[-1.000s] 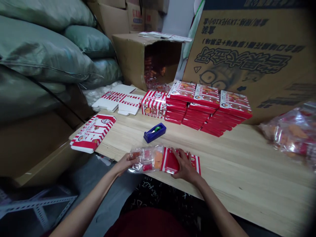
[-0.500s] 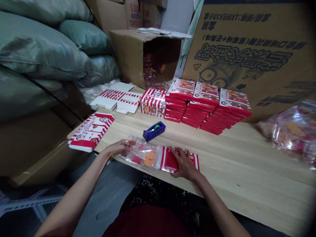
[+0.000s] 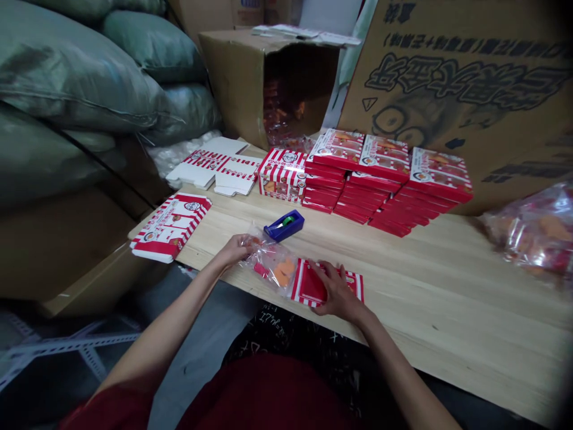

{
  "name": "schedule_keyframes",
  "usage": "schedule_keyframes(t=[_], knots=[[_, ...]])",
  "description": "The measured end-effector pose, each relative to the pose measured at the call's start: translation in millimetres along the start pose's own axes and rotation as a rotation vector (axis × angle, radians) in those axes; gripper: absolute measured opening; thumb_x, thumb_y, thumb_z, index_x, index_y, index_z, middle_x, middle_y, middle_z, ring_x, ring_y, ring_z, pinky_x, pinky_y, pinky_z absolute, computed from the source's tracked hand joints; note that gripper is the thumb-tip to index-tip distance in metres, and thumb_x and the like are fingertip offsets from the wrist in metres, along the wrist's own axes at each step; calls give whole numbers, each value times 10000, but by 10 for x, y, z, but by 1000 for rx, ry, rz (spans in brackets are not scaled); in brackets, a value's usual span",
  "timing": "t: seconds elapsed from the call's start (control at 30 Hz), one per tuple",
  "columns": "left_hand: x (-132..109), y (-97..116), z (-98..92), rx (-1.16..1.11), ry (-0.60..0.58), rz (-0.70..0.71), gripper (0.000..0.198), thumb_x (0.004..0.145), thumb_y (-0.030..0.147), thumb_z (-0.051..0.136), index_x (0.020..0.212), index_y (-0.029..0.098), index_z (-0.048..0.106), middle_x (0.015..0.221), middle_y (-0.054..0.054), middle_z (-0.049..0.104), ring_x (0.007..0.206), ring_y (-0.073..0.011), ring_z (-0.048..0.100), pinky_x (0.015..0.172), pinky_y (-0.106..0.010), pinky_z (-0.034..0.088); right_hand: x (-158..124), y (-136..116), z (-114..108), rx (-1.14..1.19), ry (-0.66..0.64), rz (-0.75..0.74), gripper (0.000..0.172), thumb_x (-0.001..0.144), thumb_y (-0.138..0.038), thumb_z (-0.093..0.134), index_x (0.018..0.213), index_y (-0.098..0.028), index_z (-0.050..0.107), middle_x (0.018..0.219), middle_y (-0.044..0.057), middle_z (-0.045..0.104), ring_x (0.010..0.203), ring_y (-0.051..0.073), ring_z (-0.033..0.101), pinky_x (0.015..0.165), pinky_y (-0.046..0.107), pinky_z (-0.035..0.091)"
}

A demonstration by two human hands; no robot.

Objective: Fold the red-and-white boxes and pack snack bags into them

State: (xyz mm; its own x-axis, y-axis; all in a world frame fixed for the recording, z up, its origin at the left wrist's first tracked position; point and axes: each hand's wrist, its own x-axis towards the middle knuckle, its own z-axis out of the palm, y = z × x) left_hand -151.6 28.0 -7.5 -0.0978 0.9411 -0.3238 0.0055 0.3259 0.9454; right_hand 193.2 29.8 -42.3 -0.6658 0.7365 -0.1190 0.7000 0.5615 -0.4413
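My left hand (image 3: 237, 248) pinches the left end of a clear plastic bag (image 3: 272, 261) with orange and red pieces inside. The bag's right end meets a flat red-and-white card (image 3: 308, 285). My right hand (image 3: 336, 291) lies over that card with its fingers spread, pressing it to the table; part of the card is hidden beneath the palm. Just behind the bag stands a blue tape dispenser (image 3: 285, 226) with a green core.
Stacked red packs (image 3: 385, 179) and a striped box (image 3: 281, 174) line the back. Flat cartons (image 3: 172, 227) lie at the left edge, unfolded ones (image 3: 219, 167) behind. An open cardboard box (image 3: 233, 89) stands beyond; filled bags (image 3: 537, 233) sit at right.
My left hand has moved slightly up and right with its end of the bag. The bag has shifted off the card's left edge and now slants. My right hand remains on the card.
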Motion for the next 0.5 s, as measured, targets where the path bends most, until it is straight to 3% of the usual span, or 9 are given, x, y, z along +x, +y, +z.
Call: schedule_keyframes(t=[0.17, 0.37, 0.5], knots=[[-42, -145, 114, -53, 83, 3, 399, 543, 294, 839, 899, 118, 794, 707, -38, 741, 596, -148, 585, 562, -234, 401, -30, -52, 46, -15, 3, 16, 1255, 639, -337, 823, 1658, -298, 91, 1570, 204, 335, 1512, 460, 259, 1212, 714, -27], [-24, -105, 2, -87, 111, -38, 330, 524, 257, 817, 818, 110, 793, 634, -33, 721, 530, -126, 551, 546, -233, 381, -48, -56, 135, -26, 35, -10, 1226, 628, -368, 835, 1649, -278, 162, 1564, 216, 328, 1509, 456, 265, 1218, 707, -8], [-53, -204, 32, -105, 137, -65, 262, 510, 241, 793, 738, 114, 769, 573, -24, 690, 497, -119, 527, 518, -230, 362, -74, -94, 202, -49, 90, -4, 1204, 633, -386, 835, 1643, -289, 187, 1559, 207, 324, 1509, 452, 265, 1222, 699, -17]])
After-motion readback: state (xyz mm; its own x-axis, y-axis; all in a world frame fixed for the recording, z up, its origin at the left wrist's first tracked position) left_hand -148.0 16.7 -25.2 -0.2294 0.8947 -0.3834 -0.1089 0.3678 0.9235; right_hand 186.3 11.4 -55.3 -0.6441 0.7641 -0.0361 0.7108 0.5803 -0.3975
